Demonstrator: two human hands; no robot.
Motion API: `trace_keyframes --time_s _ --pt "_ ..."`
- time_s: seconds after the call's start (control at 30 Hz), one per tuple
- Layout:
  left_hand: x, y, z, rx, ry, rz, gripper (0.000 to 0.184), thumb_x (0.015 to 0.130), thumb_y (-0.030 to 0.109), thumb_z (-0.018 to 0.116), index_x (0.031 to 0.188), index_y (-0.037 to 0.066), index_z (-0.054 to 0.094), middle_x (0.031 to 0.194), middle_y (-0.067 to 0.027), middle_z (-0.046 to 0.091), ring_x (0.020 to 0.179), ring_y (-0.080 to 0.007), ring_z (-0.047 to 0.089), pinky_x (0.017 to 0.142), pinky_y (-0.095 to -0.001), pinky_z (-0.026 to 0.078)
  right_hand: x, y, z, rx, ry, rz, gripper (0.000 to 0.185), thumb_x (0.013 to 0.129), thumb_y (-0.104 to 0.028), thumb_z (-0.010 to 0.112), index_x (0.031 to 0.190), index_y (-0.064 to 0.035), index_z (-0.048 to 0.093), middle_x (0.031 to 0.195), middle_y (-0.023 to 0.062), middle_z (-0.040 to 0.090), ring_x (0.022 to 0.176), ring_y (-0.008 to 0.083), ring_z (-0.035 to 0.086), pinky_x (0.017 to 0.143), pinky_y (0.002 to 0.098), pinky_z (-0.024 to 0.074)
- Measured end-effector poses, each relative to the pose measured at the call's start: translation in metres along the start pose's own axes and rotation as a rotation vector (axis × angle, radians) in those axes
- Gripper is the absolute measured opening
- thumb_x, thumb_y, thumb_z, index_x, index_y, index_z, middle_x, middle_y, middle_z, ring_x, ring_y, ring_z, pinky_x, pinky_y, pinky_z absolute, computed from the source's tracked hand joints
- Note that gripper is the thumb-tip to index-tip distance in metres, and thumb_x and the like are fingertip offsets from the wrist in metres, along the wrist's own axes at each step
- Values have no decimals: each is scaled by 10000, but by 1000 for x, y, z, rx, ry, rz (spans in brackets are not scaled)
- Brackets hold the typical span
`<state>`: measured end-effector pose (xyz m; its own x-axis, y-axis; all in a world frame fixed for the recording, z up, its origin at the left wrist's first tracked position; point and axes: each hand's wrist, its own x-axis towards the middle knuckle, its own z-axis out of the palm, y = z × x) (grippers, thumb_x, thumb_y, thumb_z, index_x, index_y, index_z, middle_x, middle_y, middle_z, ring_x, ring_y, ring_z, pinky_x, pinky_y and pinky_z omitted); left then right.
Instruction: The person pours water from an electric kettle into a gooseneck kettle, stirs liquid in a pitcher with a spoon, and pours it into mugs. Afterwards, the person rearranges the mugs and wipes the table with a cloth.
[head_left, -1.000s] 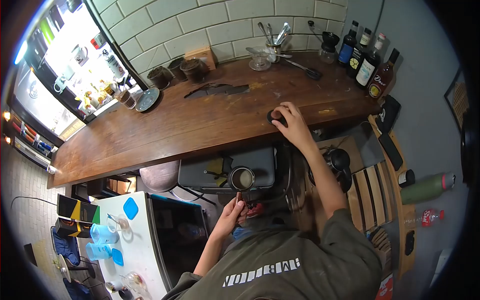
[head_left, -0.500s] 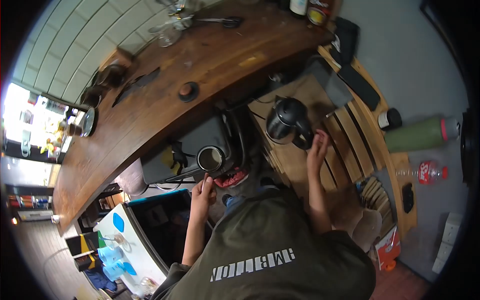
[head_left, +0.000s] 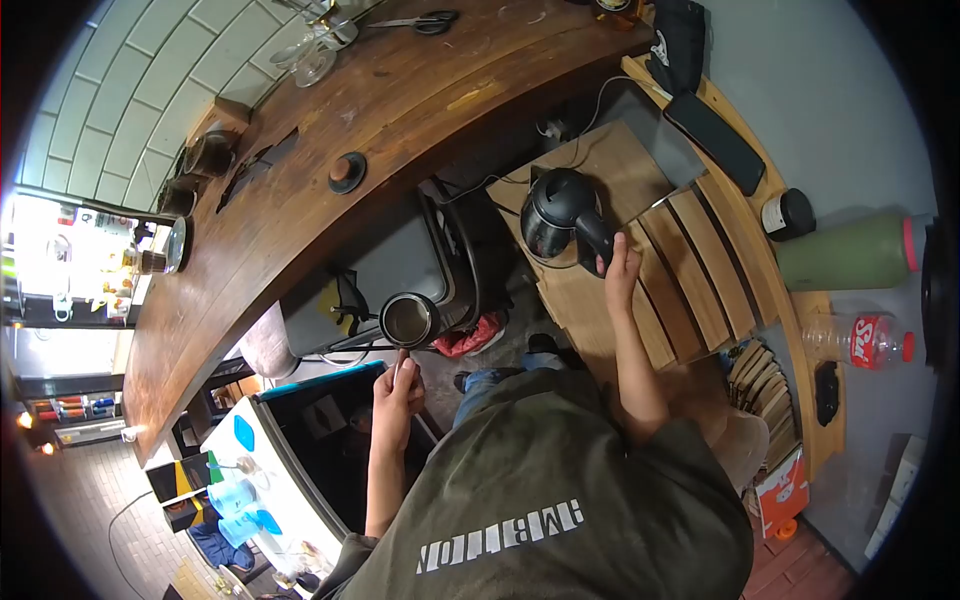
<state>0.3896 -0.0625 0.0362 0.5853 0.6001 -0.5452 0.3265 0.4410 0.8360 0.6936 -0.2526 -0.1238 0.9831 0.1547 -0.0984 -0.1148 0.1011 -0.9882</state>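
Note:
My left hand (head_left: 396, 392) is closed around the handle of a small round pot (head_left: 408, 321) with a metal rim. The pot hangs over the dark floor area, its inside greyish brown; what it contains is unclear. Over to the right, my right hand (head_left: 620, 268) has its fingers on the handle of a black and steel electric kettle (head_left: 560, 212). The kettle stands upright with its lid down on a wooden surface (head_left: 625, 165), its cord running off behind. My fingertips are partly hidden by the handle.
A curved wooden counter (head_left: 420, 110) arches ahead, with a round black tamper-like object (head_left: 347, 172) and scissors (head_left: 420, 22) on it. At right are a phone (head_left: 714, 143), a green bottle (head_left: 845, 252) and a plastic bottle (head_left: 858, 338). A white-topped cabinet (head_left: 275, 480) stands at lower left.
My right hand has gone from open beside the kettle's handle to closed on it. My left hand still holds the pot. The view has shifted slightly.

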Motion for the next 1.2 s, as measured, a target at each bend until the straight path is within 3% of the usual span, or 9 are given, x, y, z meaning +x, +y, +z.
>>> trace_keyframes --time_s 0.17,0.27,0.47,0.53,0.83,0.97,1.07,1.17,1.2 --pt "-6 -5 -8 -32 32 6 313 1007 329 545 775 131 479 601 82 356 477 -14 254 447 -211 180 21 -4 12 -57 116 -140 563 987 -459 527 643 -15 576 537 23 519 438 105 464 428 255 368" --pt "-11 -3 -13 2 55 19 328 1002 341 552 767 119 495 614 67 417 468 -12 289 442 -209 192 19 -60 17 -24 150 -115 547 975 -460 546 662 -13 590 542 22 529 429 98 456 418 248 356" --pt "-10 2 -14 21 71 59 306 1013 358 527 846 102 533 611 81 387 477 -12 277 444 -203 184 16 -175 25 -139 -120 -232 519 962 -449 561 656 -31 596 544 8 524 443 72 453 416 242 330" --pt "-10 9 -10 -27 49 77 304 1012 355 535 927 66 579 621 82 386 489 -6 276 447 -202 185 16 -208 35 -189 -344 -330 514 974 -429 548 643 -39 593 533 -4 512 452 60 449 422 236 316" --pt "-10 23 -9 -54 -45 130 308 1007 333 544 865 60 543 651 59 453 539 -16 355 482 -200 265 -10 -311 117 -647 -816 -363 571 986 -392 553 561 -11 566 478 -30 443 446 48 424 437 244 312" --pt "-10 25 -7 -24 -70 123 337 1010 348 535 820 70 538 645 57 457 536 -15 371 470 -207 277 -32 -342 155 -866 -997 -463 517 965 -388 579 682 35 677 474 22 486 454 79 445 464 292 353" --pt "-2 16 -10 -20 -134 101 365 1005 357 545 971 -1 603 670 51 473 578 -13 415 495 -208 319 -46 -357 178 -1108 -1077 -587 441 923 -408 606 870 0 765 507 132 573 447 164 510 532 336 438" --pt "-6 25 -7 -14 -125 94 452 997 364 558 1147 -60 600 688 52 462 620 -18 452 525 -209 352 -53 -363 195 -1235 -1133 -581 453 918 -421 603 856 -3 766 481 120 561 439 194 538 530 340 448" --pt "-5 22 -6 -32 -122 95 452 997 364 558 1147 -60 600 688 52 462 620 -18 452 525 -209 352 -56 -364 198 -1223 -1147 -600 439 943 -348 594 788 46 709 472 92 465 454 137 392 498 331 372"
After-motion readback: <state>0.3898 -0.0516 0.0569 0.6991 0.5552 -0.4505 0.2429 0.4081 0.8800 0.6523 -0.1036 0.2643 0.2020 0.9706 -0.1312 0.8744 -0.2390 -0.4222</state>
